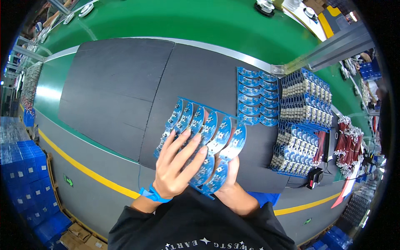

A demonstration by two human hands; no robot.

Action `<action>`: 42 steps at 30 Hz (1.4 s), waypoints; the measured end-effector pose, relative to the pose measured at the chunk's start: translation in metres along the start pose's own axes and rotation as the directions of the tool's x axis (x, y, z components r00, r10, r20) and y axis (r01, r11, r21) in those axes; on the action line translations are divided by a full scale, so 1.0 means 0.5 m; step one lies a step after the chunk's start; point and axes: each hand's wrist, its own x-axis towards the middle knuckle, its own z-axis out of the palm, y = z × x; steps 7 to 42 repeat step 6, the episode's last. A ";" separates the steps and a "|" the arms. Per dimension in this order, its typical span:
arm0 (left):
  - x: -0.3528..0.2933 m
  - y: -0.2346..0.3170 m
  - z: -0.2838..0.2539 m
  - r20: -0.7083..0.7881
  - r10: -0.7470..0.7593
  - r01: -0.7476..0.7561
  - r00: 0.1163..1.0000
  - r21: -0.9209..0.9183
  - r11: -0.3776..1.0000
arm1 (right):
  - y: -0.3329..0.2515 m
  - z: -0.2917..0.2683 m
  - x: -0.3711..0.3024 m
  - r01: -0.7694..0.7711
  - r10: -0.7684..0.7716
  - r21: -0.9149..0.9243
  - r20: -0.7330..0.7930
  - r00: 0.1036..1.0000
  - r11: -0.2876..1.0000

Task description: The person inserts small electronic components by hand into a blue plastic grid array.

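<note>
A blue panel of curved circuit boards (210, 125) is raised and tilted in front of my chest, above the black mat. My left hand (173, 168) lies across its lower left part, fingers spread over the boards' face; the thumb is hidden. Under the panel's lower right side, my right hand (231, 177) grips it, most of its fingers covered by the boards. A blue strap (153, 194) circles my left wrist. Just right of the held panel, similar blue board panels (257, 98) lie on the mat in two columns.
Stacked boards with white parts (306, 100) stand at the right, a lower stack (295, 150) nearer me. Beyond are red wire bundles (349, 146) and a small black device (315, 178). A metal post (329, 50) rises at the far right corner. Blue boxes (25, 175) are piled left.
</note>
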 end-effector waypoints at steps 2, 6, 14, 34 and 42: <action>0.001 -0.003 -0.004 -0.038 -0.018 0.019 0.999 0.012 1.000 | -0.012 0.023 0.013 -0.037 0.058 0.131 -0.162 0.985 0.991; 0.014 0.000 0.013 -0.071 -0.044 0.043 0.997 -0.018 0.999 | -0.008 0.026 0.006 -0.082 0.084 0.030 -0.074 0.994 0.996; 0.014 0.000 0.013 -0.071 -0.044 0.043 0.997 -0.018 0.999 | -0.008 0.026 0.006 -0.082 0.084 0.030 -0.074 0.994 0.996; 0.014 0.000 0.013 -0.071 -0.044 0.043 0.997 -0.018 0.999 | -0.008 0.026 0.006 -0.082 0.084 0.030 -0.074 0.994 0.996; 0.014 0.000 0.013 -0.071 -0.044 0.043 0.997 -0.018 0.999 | -0.008 0.026 0.006 -0.082 0.084 0.030 -0.074 0.994 0.996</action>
